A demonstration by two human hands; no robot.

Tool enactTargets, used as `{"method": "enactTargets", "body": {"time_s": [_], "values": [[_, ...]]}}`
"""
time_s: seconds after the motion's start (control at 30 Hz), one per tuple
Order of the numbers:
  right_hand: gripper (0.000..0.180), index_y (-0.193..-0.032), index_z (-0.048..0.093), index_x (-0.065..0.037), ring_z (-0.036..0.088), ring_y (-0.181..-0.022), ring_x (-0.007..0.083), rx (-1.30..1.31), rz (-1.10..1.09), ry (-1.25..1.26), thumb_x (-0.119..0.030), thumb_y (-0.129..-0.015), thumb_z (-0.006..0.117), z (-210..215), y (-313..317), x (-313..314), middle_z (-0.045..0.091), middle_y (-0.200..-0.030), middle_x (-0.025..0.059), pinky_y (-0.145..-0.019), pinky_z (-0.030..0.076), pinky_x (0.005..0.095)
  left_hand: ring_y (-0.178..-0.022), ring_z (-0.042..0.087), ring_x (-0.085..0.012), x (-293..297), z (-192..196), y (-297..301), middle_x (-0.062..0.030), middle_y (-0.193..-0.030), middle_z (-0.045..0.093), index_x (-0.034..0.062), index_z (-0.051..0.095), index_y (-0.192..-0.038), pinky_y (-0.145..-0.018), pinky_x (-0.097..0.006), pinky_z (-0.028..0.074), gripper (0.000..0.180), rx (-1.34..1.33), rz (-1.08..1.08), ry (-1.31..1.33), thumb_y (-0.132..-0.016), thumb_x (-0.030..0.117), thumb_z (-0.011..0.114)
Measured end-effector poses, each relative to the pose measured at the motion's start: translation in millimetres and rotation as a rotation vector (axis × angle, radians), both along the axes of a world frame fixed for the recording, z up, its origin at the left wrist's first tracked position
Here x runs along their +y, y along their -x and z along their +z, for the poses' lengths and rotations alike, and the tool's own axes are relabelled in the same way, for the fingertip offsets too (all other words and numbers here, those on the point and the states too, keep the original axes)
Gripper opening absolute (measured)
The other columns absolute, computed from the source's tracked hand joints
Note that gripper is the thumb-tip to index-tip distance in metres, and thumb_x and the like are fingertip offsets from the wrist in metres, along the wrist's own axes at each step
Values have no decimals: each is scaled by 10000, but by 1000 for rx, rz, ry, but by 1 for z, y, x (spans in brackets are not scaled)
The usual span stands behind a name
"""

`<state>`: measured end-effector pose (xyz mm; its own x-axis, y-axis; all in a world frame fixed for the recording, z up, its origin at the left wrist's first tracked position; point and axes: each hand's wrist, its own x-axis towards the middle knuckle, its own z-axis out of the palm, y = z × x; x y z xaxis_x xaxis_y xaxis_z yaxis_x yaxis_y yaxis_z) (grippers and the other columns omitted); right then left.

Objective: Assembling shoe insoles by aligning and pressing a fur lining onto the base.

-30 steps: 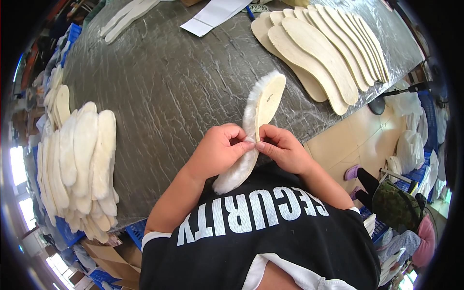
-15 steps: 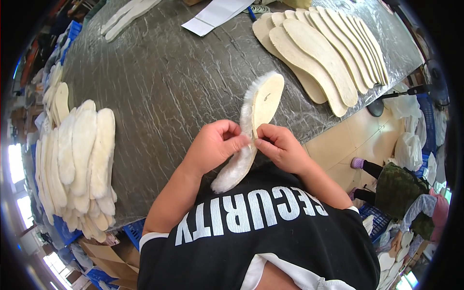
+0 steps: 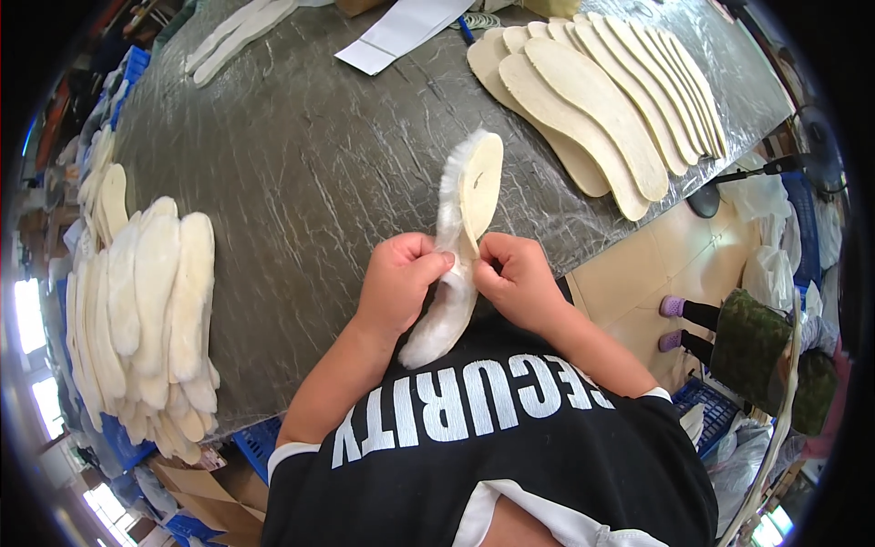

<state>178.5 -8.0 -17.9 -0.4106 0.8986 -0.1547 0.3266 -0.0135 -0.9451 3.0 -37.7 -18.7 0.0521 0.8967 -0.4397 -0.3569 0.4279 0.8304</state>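
Fleecy insoles (image 3: 159, 301): heaped at the left side of the table (image 3: 301, 173). Left hand (image 3: 397, 281): thumb and fingers pinched together, the fleece of one insole (image 3: 479, 187) gripped near mid-length. The insole is held between both hands at the near table edge, its pale backing turned rightward in the upper half. Right hand (image 3: 518, 281): curled, fingertips closed on the right edge. Beige insoles (image 3: 592, 105): laid overlapping, like a fan. Co-worker (image 3: 752, 337): partly seen, far right.
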Motion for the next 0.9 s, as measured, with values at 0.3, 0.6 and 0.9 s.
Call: {"method": "enactTargets", "body": {"time_s": [0.3, 0.6, 0.9], "values": [[246, -801, 544, 6, 432, -588, 83, -32, 113, -39, -190, -920, 634, 11, 2, 19, 492, -616, 26, -516, 383, 288, -653, 517, -46, 9, 15, 11, 3, -712, 597, 9, 579, -778, -564, -246, 442, 87, 535, -326, -132, -846, 42, 622], [188, -809, 544, 26, 435, -595, 109, 34, 168, 33, -120, -925, 577, 14, 5, 22, 508, -641, 65, -540, 395, 304, -675, 568, -107, 15, 35, 11, -74, -766, 638, -36, 597, -931, -628, -284, 486, 321, 602, -285, -205, -856, 247, 728], [195, -762, 539, 40, 466, -543, 167, 144, 151, 38, -112, -871, 596, 5, 5, 20, 521, -606, 139, -529, 411, 347, -673, 577, -96, 29, 17, 20, -31, -748, 640, -36, 649, -900, -624, -264, 479, 224, 518, -357, -251, -886, 185, 690]]}}
